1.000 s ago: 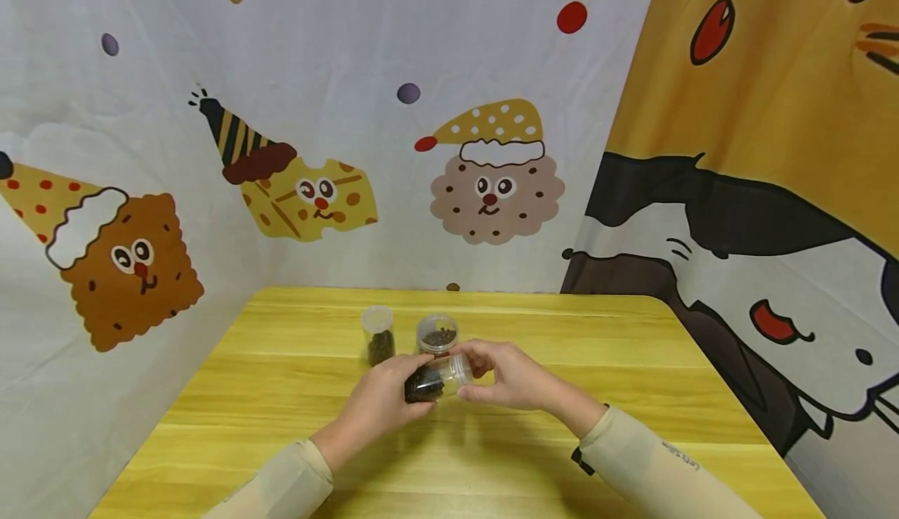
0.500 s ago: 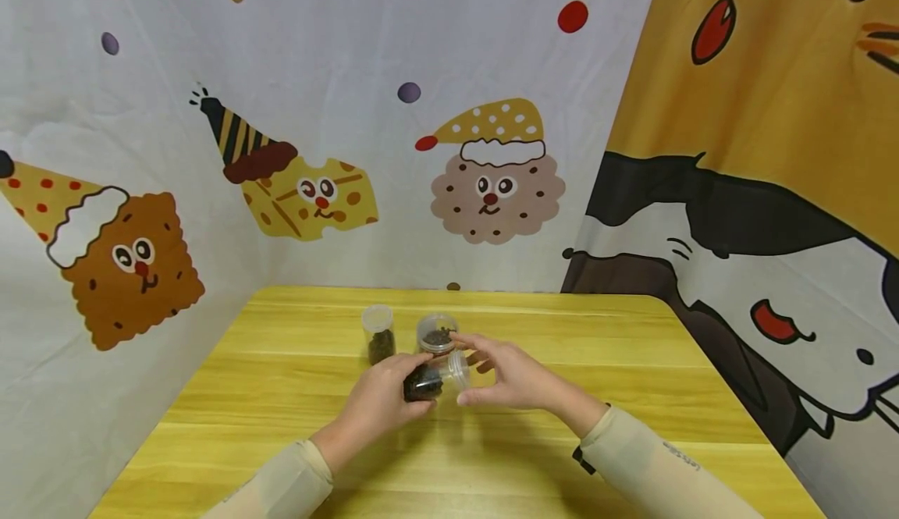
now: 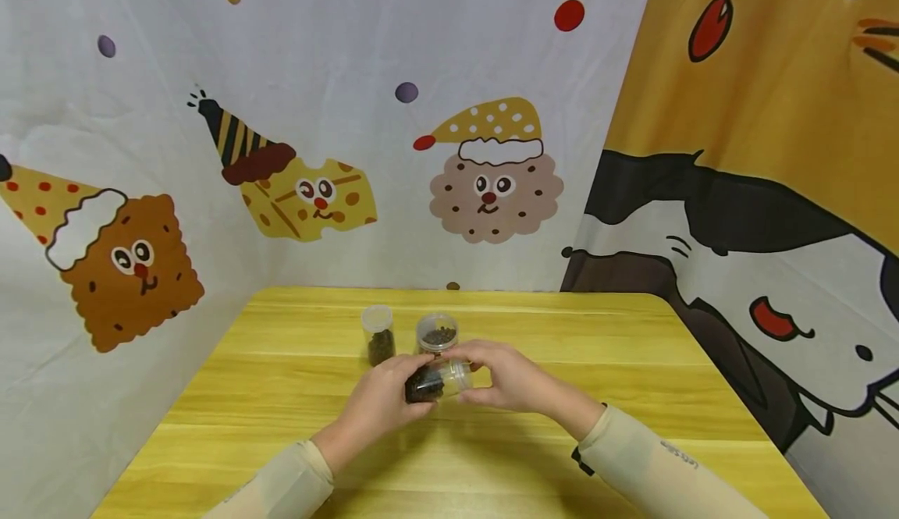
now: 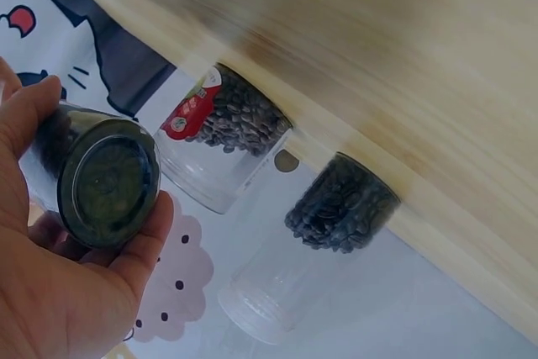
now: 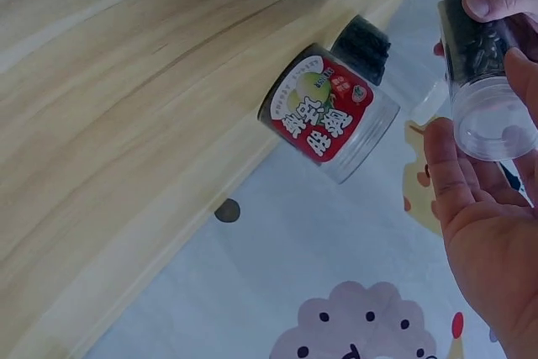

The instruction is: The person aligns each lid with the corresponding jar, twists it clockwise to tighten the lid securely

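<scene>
My left hand (image 3: 382, 394) grips a small clear jar (image 3: 425, 383) by its base end. Dark seed-like pieces fill part of the jar, which is tipped on its side above the table with its clear lid (image 5: 496, 128) toward the right. The fingers and thumb of my right hand (image 3: 502, 377) are curled round that lid. In the left wrist view the jar's round bottom (image 4: 111, 182) faces the camera. Behind the hands stands a wider clear jar (image 5: 328, 113) with a red label and dark pieces inside. A slim clear jar (image 3: 379, 337) of dark pieces stands to its left.
The yellow wood-grain table (image 3: 281, 425) spreads out under both hands. Beyond its far edge hangs a white cloth (image 3: 337, 51) printed with cartoon snacks, and an orange and black printed cloth (image 3: 744, 113) is at the right.
Half a second ago my right fingers were spread away from the lid; now they are round it again, as they were a second ago. My left hand holds the jar almost still.
</scene>
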